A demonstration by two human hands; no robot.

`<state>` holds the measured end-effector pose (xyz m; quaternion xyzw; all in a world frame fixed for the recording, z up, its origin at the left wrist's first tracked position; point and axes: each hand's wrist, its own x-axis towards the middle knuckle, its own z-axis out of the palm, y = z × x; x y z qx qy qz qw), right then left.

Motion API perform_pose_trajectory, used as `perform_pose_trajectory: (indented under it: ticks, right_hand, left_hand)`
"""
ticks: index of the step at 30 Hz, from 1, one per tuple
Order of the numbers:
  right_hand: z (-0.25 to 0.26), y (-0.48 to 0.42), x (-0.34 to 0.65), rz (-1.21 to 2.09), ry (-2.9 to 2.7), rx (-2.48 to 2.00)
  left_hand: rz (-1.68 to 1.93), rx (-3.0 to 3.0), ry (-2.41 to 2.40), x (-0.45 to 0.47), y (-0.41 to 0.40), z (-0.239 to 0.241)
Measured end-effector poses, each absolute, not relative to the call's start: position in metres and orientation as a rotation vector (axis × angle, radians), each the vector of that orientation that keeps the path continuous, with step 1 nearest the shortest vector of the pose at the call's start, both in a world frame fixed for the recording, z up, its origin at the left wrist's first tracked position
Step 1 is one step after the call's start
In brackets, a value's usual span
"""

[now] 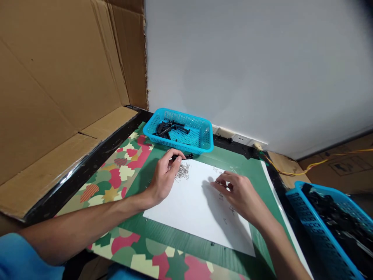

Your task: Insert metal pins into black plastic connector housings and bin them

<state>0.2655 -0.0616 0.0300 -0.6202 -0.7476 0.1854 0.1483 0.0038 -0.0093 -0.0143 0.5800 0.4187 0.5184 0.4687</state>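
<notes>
My left hand [166,175] is closed, with its thumb and fingers around a slim black plastic part [189,156] at the far edge of a white paper sheet [186,210]. Just beside those fingers lies a pile of tiny silvery metal pieces [183,171]. Over the right half of the sheet, my right hand [236,190] is pinched on a thin metallic item whose tip shows at the fingertips; its kind is hard to make out. A few more small metal pieces [225,221] are scattered on the paper below and around this hand.
A blue basket [206,142] with black plastic parts [164,129] stands behind the paper. Another blue basket [313,219], full of black parts, is at the right. Cardboard [58,70] walls the left side; sockets [241,139] and a yellow cable [305,170] lie along the back.
</notes>
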Motion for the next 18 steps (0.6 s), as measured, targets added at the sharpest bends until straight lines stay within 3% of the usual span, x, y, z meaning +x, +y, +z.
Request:
perform_pose_trajectory:
  ticks: [9,18]
  right_hand:
    - [0.011,-0.017,0.205,0.676,-2.075,-1.64]
    - [0.005,-0.013,0.208,0.971,-1.998,-1.514]
  left_hand:
    - [1.291,1.443,1.009,0.003,-0.008,-0.014]
    - [1.268,1.425,1.014,0.003,-0.01,-0.013]
